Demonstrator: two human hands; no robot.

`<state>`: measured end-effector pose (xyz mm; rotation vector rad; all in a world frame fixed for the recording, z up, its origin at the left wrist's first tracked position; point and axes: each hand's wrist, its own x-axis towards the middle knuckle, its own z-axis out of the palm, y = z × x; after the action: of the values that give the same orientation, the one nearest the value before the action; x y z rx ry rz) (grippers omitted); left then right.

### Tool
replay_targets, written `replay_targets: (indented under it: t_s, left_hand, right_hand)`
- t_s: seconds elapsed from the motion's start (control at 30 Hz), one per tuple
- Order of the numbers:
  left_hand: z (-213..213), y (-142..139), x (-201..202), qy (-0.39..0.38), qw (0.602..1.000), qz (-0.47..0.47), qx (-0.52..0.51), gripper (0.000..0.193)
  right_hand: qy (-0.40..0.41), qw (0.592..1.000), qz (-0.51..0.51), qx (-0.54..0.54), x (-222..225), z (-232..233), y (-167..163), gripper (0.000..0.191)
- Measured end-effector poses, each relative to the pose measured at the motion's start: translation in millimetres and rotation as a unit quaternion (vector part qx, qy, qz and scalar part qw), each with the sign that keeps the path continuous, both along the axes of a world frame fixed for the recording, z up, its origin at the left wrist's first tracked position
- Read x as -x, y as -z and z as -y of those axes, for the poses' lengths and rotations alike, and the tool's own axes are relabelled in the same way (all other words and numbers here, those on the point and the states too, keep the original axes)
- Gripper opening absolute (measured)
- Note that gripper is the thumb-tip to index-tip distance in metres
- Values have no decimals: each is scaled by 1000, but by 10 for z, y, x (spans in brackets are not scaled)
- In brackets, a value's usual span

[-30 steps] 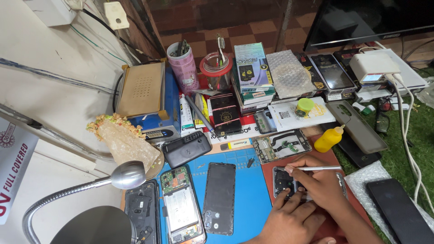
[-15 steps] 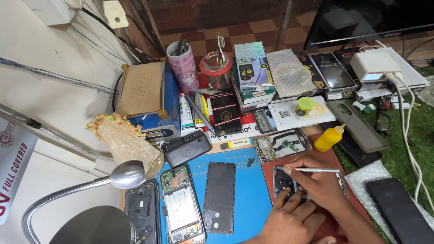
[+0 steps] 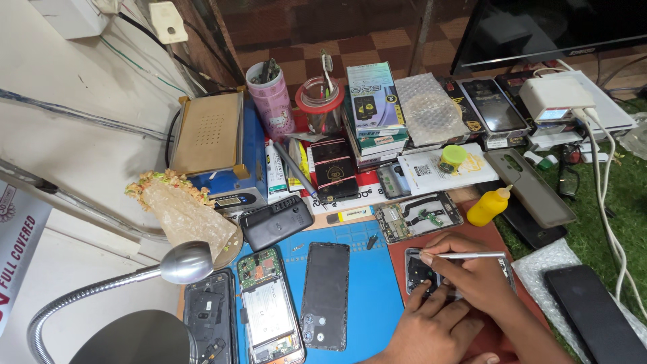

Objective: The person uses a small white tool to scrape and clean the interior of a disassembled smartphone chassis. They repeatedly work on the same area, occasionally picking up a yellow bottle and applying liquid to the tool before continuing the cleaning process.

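Still unmoved: right hand [image 3: 482, 276] pinching tweezers [image 3: 465, 255], left hand [image 3: 431, 327] pressing phone [image 3: 421, 269].

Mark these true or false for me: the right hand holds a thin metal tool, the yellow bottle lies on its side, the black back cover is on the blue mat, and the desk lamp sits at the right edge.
1. The right hand holds a thin metal tool. True.
2. The yellow bottle lies on its side. False: it stands upright.
3. The black back cover lies on the blue mat. True.
4. The desk lamp sits at the right edge. False: it is at the lower left.
5. The left hand rests by the opened phone. True.
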<state>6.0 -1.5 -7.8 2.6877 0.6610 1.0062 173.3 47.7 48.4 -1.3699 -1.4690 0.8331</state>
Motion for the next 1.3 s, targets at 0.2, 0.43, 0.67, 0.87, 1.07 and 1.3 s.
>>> replay_targets:
  t_s: [0.2, 0.43, 0.67, 0.87, 1.07, 1.3]
  left_hand:
    - [3, 15, 2, 7, 1000, -7, 17, 55]
    - [2, 20, -5, 1, 1000, -2, 6, 54]
    - [1, 8, 6, 2, 1000, -7, 9, 54]
    - [-4, 2, 13, -1, 1000, -3, 3, 54]
    - [0, -5, 21, 12, 1000, -2, 27, 54]
    - [3, 5, 6, 6, 1000, 6, 15, 53]
  right_hand:
    - [34, 999, 35, 9, 43, 12, -19, 8]
    - [11, 999, 35, -22, 52, 3, -54, 7]
    - [28, 998, 46, -35, 100, 23, -108, 8]
    - [25, 998, 57, -24, 129, 25, -138, 8]
    - [30, 998, 44, -23, 118, 33, -144, 8]
    - [44, 996, 66, -31, 127, 37, -117, 8]
